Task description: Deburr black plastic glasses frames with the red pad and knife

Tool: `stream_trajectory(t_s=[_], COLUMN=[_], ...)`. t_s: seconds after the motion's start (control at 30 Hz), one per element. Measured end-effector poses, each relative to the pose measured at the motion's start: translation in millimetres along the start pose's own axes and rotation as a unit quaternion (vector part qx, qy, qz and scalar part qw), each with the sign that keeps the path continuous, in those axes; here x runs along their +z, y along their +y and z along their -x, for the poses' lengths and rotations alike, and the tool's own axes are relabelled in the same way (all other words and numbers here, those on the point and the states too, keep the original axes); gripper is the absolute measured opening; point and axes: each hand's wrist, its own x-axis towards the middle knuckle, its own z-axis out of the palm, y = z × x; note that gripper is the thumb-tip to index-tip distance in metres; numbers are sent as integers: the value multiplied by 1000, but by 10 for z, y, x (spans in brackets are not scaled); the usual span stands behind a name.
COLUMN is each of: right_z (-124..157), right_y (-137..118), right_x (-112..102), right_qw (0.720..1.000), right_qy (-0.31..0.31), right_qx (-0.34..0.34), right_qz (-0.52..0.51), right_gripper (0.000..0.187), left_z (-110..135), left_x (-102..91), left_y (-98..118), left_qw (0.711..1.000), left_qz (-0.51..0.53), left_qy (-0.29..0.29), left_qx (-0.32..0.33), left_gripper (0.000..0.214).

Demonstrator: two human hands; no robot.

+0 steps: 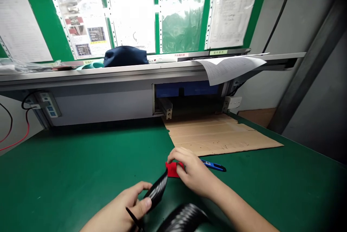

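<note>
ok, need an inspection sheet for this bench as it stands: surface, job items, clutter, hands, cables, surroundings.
Surface: green mat, with a flat cardboard sheet at the back.
Job's things: black ribbed band; red piece; black ribbed coil at the near edge.
Clutter: blue pen beside the right hand.
Hands: left hand pinches the band; right hand rests on the red piece, grip unclear.
Cables: red and black wires at far left, near a power strip.
Surroundings: shelf with a navy pouch and an overhanging paper sheet; sleeved documents on the green board behind.
</note>
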Motion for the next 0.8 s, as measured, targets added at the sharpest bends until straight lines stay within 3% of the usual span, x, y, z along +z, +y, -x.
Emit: stream_trajectory(t_s=[0.07, 0.17, 0.33, 0.4, 0.53, 0.67, 0.73, 0.8], right_z=[11, 55, 91, 87, 77, 63, 72, 108], right_y=[-156, -343, -347, -315, -306, -287, -269, -274], right_x=[34, 198, 580, 612, 526, 614, 674, 659], right_qw=[998, 987, 932, 923, 970, 993, 991, 986], right_qy=[-31, -134, -250, -254, -183, -96, -94, -128], right_qx=[-44, -81, -92, -83, -41, -42, -61, -82], right_qz=[-22, 18, 247, 276, 151, 60, 67, 69], right_gripper=[29, 24, 24, 28, 28, 21, 20, 20], left_z=[14, -21, -110, -129, -130, -105, -72, -20], left_x=[20, 61, 155, 167, 128, 67, 36, 10], left_y=[4, -37, -14, -9, -66, -95, -84, -77], left_qw=[994, 974, 959, 960, 968, 988, 992, 988], left_qz=[-103, -218, -261, -261, -233, -135, -115, -146], left_qy=[22, 54, 62, 72, 93, 22, -15, -13], left_qx=[18, 31, -87, -73, 28, 66, 52, 42], left_gripper=[46, 36, 19, 24, 39, 56, 55, 50])
